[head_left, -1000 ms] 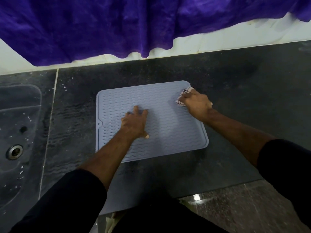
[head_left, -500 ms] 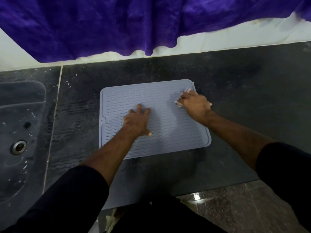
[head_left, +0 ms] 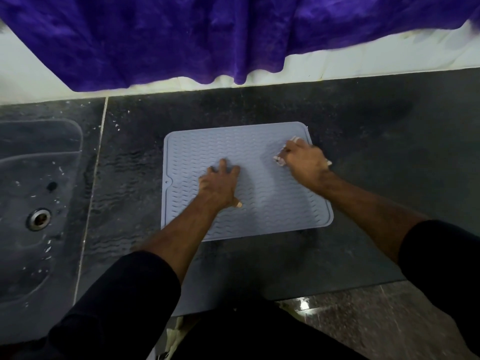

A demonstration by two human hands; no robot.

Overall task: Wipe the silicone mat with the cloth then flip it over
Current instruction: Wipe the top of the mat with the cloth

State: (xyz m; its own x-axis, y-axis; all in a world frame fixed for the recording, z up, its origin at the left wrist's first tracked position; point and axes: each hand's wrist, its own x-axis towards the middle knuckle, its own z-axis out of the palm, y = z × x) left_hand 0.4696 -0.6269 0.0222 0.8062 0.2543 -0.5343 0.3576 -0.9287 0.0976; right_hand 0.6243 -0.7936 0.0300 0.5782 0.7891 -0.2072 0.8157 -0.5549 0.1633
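A grey-blue silicone mat (head_left: pixel 197 154) with a wavy ribbed surface lies flat on the dark stone counter, ribbed side up. My left hand (head_left: pixel 219 185) presses flat on the mat's middle with fingers spread, holding nothing. My right hand (head_left: pixel 304 161) rests on the mat's far right part, closed over a small white checked cloth (head_left: pixel 279 160). Only scraps of the cloth show past the fingers; the rest is hidden under the hand.
A dark sink (head_left: pixel 39 193) with a metal drain (head_left: pixel 39 219) is sunk into the counter at the left. A purple cloth (head_left: pixel 207 35) hangs over the white wall behind. The counter's front edge (head_left: pixel 337 294) runs near my body, with speckled floor beyond.
My right hand with the cloth has slid a little inward from the mat's far right corner. My left hand keeps pressing the same spot.
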